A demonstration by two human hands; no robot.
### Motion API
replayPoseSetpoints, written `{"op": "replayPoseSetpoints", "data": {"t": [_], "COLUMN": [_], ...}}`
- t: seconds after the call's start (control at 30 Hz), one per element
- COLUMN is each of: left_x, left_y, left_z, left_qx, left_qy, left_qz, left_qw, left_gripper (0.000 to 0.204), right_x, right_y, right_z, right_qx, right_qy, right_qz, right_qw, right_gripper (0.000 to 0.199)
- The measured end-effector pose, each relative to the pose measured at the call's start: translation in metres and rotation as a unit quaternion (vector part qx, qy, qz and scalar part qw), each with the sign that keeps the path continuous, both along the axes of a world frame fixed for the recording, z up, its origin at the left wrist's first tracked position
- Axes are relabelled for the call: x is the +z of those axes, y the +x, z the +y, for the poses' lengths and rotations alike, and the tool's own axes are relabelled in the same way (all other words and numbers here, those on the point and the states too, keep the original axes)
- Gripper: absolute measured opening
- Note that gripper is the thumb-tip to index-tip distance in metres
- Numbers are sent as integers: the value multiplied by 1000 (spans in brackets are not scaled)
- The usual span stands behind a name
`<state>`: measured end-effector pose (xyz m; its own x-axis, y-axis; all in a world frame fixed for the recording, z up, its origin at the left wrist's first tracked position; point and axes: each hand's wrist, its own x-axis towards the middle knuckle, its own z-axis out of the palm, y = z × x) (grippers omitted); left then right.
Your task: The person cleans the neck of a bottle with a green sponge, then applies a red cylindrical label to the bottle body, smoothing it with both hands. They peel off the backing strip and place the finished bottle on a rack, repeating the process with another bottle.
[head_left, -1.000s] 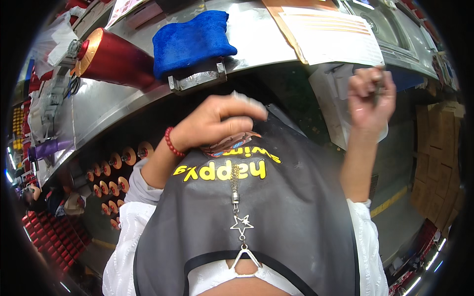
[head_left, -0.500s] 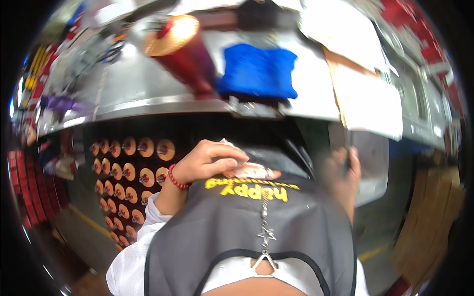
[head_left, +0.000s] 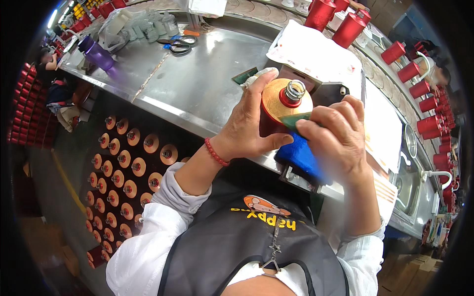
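Note:
My left hand [head_left: 245, 126] is wrapped round the side of a red bottle [head_left: 272, 100] with a gold shoulder and a clear glass mouth. Tilted, the bottle is held above the near part of the steel table. In my right hand [head_left: 338, 135] is a flat green piece [head_left: 293, 120], pinched between thumb and fingers, its edge against the bottle's gold shoulder. What exactly the piece is, I cannot tell. Something whitish covers a fingertip of the left hand. A blue cloth [head_left: 301, 155] lies below the bottle, partly behind the right hand.
On the steel table [head_left: 182, 84] lie scissors [head_left: 180, 45], a purple bottle [head_left: 96, 53] and small clear glass jars [head_left: 160, 24]. Several red-and-gold bottles [head_left: 129, 189] stand in rows at lower left. White paper [head_left: 316, 54] and a conveyor of red bottles [head_left: 350, 28] are beyond.
The bottle, standing on the table before, is now in my left hand. Both hands have risen from near the apron, and the right has brought the green piece to the bottle. The view has turned.

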<state>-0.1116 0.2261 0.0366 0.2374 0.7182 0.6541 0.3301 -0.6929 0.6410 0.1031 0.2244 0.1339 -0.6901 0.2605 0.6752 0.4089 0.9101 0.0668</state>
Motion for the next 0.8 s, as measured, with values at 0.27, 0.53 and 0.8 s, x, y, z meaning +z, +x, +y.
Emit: {"op": "replayPoseSetpoints", "data": {"t": [0.27,0.53,0.8], "left_x": [-12,-13,-2], "left_y": [-1,-10,-17], "left_z": [19,29,29], "left_qx": [-58,-166,-183], "left_qy": [-56,-185,-227], "left_qz": [-62,-178,-156], "left_qw": [995,952,944], "left_gripper": [114,113,107], "right_x": [-16,-38,-20], "right_y": [4,12,8], "right_z": [9,37,54], "right_qx": [44,-260,-102], "right_qy": [-73,-374,-554], "right_qz": [35,269,344], "right_qw": [996,849,751], "right_gripper": [27,19,24]}}
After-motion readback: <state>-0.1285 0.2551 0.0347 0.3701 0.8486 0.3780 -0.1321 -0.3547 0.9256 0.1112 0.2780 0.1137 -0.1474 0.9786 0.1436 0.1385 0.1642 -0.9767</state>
